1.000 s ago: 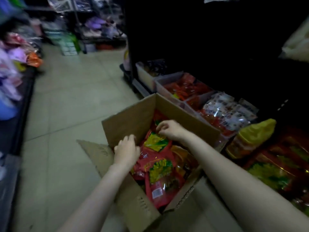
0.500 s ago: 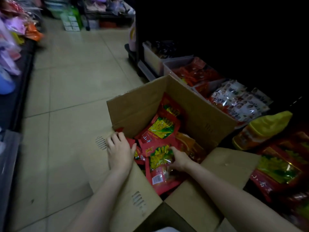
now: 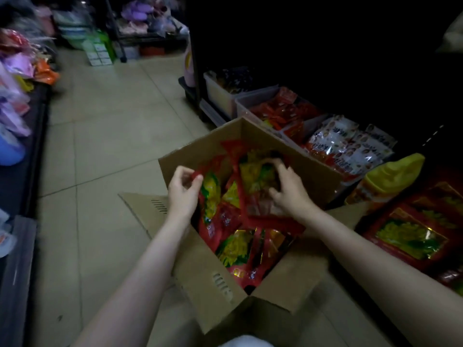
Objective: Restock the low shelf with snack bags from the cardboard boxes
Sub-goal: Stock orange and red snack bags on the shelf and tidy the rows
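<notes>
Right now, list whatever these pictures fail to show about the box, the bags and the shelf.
- Cardboard box, head view: its bottom and bag count are hidden under the piled snack bags.
- Bag print: too blurred and dim to read.
- Low shelf: everything above the bins is lost in darkness.
- Right hand: fingertips blurred, buried among bags.
- Left hand: the red bag edge it pinches is motion-blurred.

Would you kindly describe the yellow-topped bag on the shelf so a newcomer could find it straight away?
Start at the open cardboard box on the floor and look right to the low shelf. The yellow-topped bag lies between the white snack bags and the flat red packs. It alone has a plain yellow upper half.
</notes>
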### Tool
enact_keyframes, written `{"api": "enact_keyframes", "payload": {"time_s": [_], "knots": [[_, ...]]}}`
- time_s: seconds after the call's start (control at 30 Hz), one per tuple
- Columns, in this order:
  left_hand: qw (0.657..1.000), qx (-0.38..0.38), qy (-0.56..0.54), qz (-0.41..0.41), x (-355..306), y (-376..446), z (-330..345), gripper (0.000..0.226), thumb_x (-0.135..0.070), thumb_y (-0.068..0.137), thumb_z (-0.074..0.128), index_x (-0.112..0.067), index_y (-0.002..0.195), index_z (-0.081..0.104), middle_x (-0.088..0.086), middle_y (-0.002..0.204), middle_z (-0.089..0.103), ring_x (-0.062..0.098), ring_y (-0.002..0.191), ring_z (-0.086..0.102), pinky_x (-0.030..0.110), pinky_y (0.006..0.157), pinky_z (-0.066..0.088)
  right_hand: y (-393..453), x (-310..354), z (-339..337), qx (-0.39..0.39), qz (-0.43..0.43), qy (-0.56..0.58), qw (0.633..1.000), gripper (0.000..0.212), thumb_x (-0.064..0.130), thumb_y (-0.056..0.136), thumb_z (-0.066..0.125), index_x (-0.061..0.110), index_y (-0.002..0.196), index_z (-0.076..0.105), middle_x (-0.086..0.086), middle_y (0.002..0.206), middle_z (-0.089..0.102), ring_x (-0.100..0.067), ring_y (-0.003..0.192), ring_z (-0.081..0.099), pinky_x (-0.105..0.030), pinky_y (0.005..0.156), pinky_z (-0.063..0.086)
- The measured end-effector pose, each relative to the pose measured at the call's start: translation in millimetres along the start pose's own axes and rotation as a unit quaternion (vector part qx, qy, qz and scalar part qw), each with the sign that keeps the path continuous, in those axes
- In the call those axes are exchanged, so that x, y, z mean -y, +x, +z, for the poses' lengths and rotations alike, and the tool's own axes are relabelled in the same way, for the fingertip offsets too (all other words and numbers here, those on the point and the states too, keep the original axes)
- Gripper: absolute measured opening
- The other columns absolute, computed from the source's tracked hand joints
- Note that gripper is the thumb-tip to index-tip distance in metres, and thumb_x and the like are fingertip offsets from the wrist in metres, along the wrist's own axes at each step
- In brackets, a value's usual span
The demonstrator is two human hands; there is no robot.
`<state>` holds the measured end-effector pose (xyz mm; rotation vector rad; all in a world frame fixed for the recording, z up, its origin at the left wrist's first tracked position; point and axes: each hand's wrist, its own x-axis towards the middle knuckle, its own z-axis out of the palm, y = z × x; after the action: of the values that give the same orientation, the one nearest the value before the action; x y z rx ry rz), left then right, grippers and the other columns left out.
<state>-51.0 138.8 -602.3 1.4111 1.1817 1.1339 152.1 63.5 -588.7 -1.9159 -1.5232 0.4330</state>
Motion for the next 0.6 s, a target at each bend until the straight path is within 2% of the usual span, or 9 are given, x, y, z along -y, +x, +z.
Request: {"api": "enact_keyframes", "payload": {"time_s": [0.07,0.13,0.2,0.23,0.3,0.33,0.4,0.5,0.6], "knots": [[0.996,0.005,-0.085,-0.001,-32.4,5.1,5.2,0.024,-0.016,0.094,0.052,-0.034,0.079,0.05,-0.008,0.087,0.053,0.018,0.088,0.048,0.033,0.07,0.038,-0.7,12.8,-34.2,-0.066,-0.028,-0.038,0.997,0.068,-0.003,0.084,0.058,0.022,0.142,0.031,-0.012,0.147,0.025,-0.025,0.11,0.05,-0.028,0.085,0.043],[0.979,0.034,-0.2,-0.015,-68.0,8.3,13.4,0.019,-0.016,0.098,0.045,-0.029,0.085,0.047,-0.005,0.088,0.057,0.018,0.083,0.053,0.035,0.067,0.044,-2.5,23.7,-64.6,-0.116,-0.041,-0.093,0.988,0.076,-0.002,0.085,0.059,0.027,0.145,0.024,-0.015,0.151,0.015,-0.028,0.093,0.056,-0.031,0.066,0.047],[0.958,0.087,-0.272,-0.038,-105.4,7.4,27.3,0.016,-0.017,0.101,0.038,-0.024,0.087,0.042,-0.004,0.09,0.061,0.017,0.082,0.06,0.042,0.074,0.048,-2.9,32.4,-88.7,-0.157,-0.062,-0.139,0.976,0.083,0.003,0.085,0.061,0.034,0.147,0.015,-0.016,0.152,0.013,-0.034,0.084,0.059,-0.035,0.056,0.046],[0.95,0.111,-0.289,-0.05,-122.1,5.2,37.4,0.016,-0.018,0.102,0.036,-0.023,0.088,0.04,-0.004,0.092,0.062,0.017,0.082,0.061,0.047,0.077,0.048,-4.1,35.8,-99.0,-0.163,-0.091,-0.15,0.971,0.089,0.003,0.084,0.062,0.038,0.147,0.009,-0.013,0.154,0.014,-0.038,0.093,0.06,-0.036,0.06,0.048],[0.936,0.15,-0.31,-0.073,-146.3,1.5,59.8,0.015,-0.019,0.102,0.034,-0.024,0.089,0.04,-0.002,0.095,0.063,0.02,0.085,0.062,0.053,0.077,0.047,-9.1,40.4,-115.4,-0.134,-0.186,-0.146,0.962,0.099,0.006,0.082,0.063,0.046,0.146,-0.001,-0.002,0.156,0.015,-0.033,0.123,0.049,-0.042,0.088,0.05],[0.931,0.164,-0.316,-0.083,-153.7,1.0,71.1,0.016,-0.019,0.102,0.034,-0.025,0.089,0.04,0.0,0.097,0.063,0.022,0.087,0.062,0.054,0.075,0.047,-13.3,40.4,-119.8,-0.105,-0.223,-0.125,0.961,0.098,0.01,0.083,0.063,0.047,0.145,-0.003,0.003,0.157,0.015,-0.023,0.134,0.04,-0.04,0.103,0.043],[0.924,0.181,-0.322,-0.101,-162.4,0.7,90.7,0.018,-0.016,0.102,0.033,-0.027,0.09,0.04,0.002,0.099,0.063,0.023,0.088,0.062,0.053,0.073,0.047,-24.1,34.7,-125.1,-0.048,-0.244,-0.055,0.967,0.084,0.023,0.088,0.058,0.046,0.146,0.002,0.01,0.156,0.019,-0.006,0.14,0.027,-0.029,0.113,0.03],[0.901,0.226,-0.341,-0.144,-167.5,-3.8,113.2,0.015,-0.016,0.103,0.032,-0.025,0.103,0.043,0.003,0.106,0.063,0.023,0.091,0.062,0.059,0.081,0.043,-37.3,9.9,-136.8,-0.079,-0.172,0.096,0.977,0.068,0.022,0.091,0.055,0.045,0.141,0.015,0.004,0.144,0.039,-0.005,0.129,0.045,-0.02,0.1,0.043],[0.871,0.316,-0.336,-0.169,-176.3,-20.0,133.7,0.014,-0.018,0.102,0.032,-0.023,0.105,0.045,0.006,0.112,0.063,0.024,0.093,0.064,0.058,0.08,0.045,-49.2,-16.0,-152.4,-0.187,-0.057,0.218,0.956,0.052,0.004,0.088,0.061,0.028,0.128,0.038,-0.003,0.116,0.053,-0.011,0.089,0.064,-0.015,0.075,0.052]]}}
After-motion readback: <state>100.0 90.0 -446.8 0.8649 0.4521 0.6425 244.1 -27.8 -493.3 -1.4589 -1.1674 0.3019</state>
